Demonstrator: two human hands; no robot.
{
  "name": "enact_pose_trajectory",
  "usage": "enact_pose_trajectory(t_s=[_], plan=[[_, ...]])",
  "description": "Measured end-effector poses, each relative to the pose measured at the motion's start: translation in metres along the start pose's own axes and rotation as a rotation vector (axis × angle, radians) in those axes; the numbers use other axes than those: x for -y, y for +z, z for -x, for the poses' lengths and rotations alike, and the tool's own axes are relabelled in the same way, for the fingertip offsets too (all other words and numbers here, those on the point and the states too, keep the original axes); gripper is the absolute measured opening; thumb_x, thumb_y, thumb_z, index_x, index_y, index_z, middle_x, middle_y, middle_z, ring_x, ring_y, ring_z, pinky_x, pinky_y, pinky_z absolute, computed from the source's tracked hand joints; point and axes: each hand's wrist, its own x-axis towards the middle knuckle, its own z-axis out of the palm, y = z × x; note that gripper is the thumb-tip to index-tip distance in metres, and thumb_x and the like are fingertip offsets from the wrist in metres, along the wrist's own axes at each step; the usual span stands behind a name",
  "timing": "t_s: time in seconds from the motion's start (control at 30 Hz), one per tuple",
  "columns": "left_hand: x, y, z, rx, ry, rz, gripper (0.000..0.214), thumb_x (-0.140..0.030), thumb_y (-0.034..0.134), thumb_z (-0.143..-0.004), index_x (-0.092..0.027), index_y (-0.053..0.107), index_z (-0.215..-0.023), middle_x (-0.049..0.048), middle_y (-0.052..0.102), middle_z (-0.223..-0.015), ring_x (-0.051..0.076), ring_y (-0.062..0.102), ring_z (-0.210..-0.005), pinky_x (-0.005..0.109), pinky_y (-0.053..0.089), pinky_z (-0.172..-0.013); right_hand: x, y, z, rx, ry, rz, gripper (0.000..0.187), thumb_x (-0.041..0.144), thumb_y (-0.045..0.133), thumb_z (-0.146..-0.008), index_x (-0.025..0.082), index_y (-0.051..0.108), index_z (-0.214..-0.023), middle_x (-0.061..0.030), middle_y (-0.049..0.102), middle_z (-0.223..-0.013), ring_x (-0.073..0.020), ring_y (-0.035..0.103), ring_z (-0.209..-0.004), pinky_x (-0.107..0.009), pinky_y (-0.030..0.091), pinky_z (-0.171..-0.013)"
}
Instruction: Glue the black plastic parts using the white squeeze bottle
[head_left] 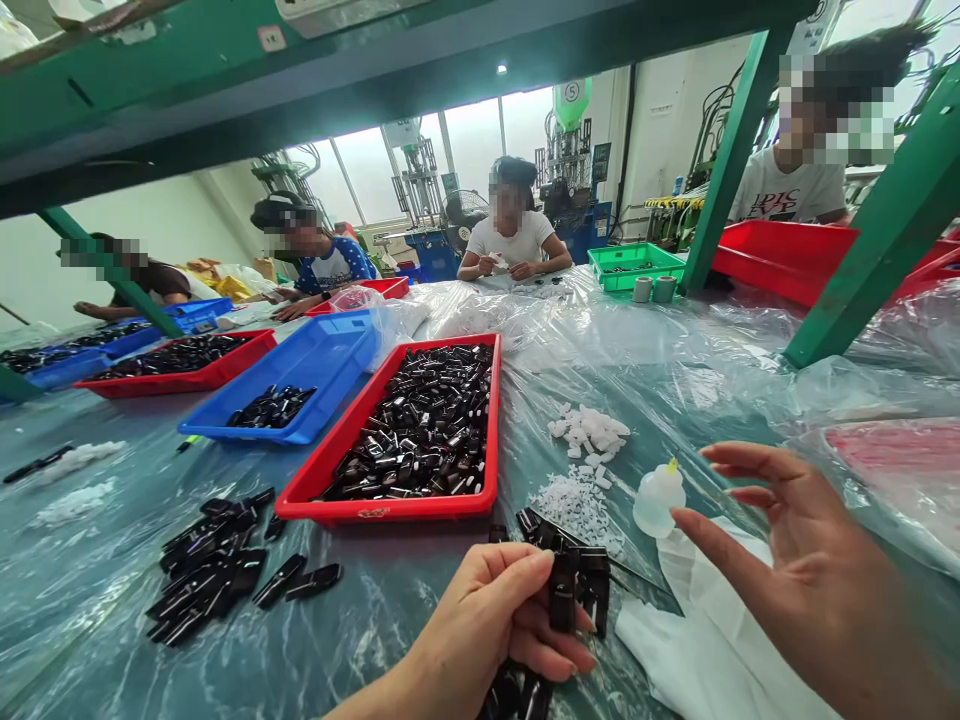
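My left hand is closed on a small glossy black plastic part, pinched between thumb and fingers. More black parts lie beneath and just beyond that hand, partly hidden by it. On the right, my right hand is open, thumb and fingers spread, with nothing in it. A small translucent squeeze bottle with a yellow tip stands just left of its fingertips, seemingly apart from them. White cloth lies below the bottle. Small white pieces and finer white bits are heaped beyond my left hand.
A red tray full of black parts stands ahead, beside a blue tray. Loose black parts are piled at left. Green posts and an overhead beam frame the plastic-covered table. Several people sit across it.
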Motion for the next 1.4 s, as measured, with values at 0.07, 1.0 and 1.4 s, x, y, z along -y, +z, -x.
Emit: enact_pose_trajectory(t_s=[0.07,1.0,1.4], plan=[[0.0,0.001,0.001,0.012,0.005,-0.013,0.028,-0.038,0.067,-0.074,-0.01,0.063,-0.074,0.0086,0.071,-0.07,0.015,0.069,-0.055,0.012,0.05,-0.043,-0.012,0.009,-0.003,0.056,0.127,-0.017,0.064,0.055,0.062,-0.072,0.024,0.041,-0.124,-0.0101,0.055,-0.12,-0.0288,0.054,-0.107,-0.037,0.049,-0.078],[0.005,-0.007,0.003,0.313,-0.045,-0.088,0.023,-0.026,0.081,-0.061,-0.011,0.075,-0.077,0.0055,0.07,-0.072,0.006,0.057,-0.058,0.013,0.041,-0.055,-0.005,0.014,-0.001,0.118,-0.551,0.221,0.045,-0.003,0.04,-0.081,0.027,0.061,-0.106,-0.0032,0.063,-0.1,-0.0199,0.055,-0.101,-0.04,0.03,-0.088],[-0.002,-0.002,0.005,0.317,-0.088,-0.17,0.029,-0.032,0.08,-0.062,-0.01,0.075,-0.079,0.0047,0.066,-0.067,0.004,0.051,-0.052,0.013,0.037,-0.05,0.005,0.009,0.004,0.084,-0.59,0.266,0.039,0.0,0.041,-0.085,0.025,0.063,-0.105,-0.0048,0.065,-0.101,-0.0212,0.055,-0.103,-0.045,0.03,-0.091]])
